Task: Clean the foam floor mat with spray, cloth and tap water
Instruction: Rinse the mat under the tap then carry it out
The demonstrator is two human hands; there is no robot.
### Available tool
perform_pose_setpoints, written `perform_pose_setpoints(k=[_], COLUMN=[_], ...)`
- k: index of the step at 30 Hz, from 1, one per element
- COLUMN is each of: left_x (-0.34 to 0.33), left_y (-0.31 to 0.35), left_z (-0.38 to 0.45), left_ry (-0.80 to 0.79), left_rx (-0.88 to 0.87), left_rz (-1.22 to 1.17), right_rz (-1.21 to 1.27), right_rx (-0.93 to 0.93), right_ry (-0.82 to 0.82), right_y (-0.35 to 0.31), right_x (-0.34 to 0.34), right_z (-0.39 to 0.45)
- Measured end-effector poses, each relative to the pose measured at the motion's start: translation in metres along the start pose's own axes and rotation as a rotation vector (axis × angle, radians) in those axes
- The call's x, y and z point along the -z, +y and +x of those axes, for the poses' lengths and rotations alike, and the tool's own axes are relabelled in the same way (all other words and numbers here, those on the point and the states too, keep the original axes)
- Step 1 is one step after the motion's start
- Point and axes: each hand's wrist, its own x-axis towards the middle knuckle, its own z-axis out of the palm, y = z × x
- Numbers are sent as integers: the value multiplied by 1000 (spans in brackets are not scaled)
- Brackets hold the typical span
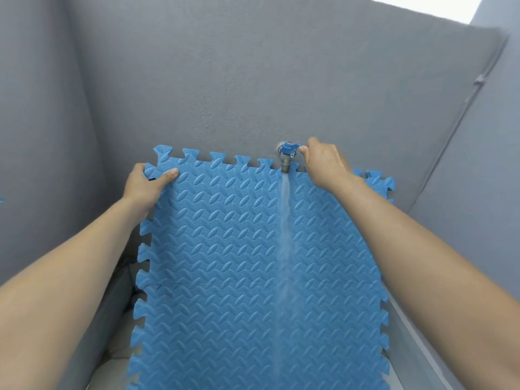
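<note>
Here, a blue interlocking foam floor mat [247, 263] with a raised leaf pattern stands on end against a grey textured wall [253, 80], its long axis running from the hands down toward the viewer. The left hand [147, 184] pinches the mat's upper left corner, thumb on the front face and the other digits wrapped behind the notched edge. The right hand [323, 164] reaches over the mat's top edge, fingertips curled on the blue lever of a brass wall tap [287, 157] just left of that hand. A stream of tap water [285, 235] falls from the spout down the mat's face, between the two forearms and nearer the right one. Nothing blocks the lever. No spray bottle or cloth is visible.
</note>
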Motion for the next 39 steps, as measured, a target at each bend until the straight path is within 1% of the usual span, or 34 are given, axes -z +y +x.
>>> perform_pose_setpoints(k=[4, 12, 28, 39], left_x=[1, 1, -4, -5], left_y=[-3, -7, -20, -22], left_z=[3, 8, 24, 22], left_ry=[-7, -23, -52, -10], left_rx=[-5, -19, -16, -40], left_rz=[-5, -28, -74, -88], right_rz=[30, 63, 75, 97], right_rx=[125, 249, 240, 152], right_ry=[-6, -34, -88, -97], right_y=[13, 35, 50, 39], right_x=[0, -4, -13, -13], right_z=[2, 20, 35, 31])
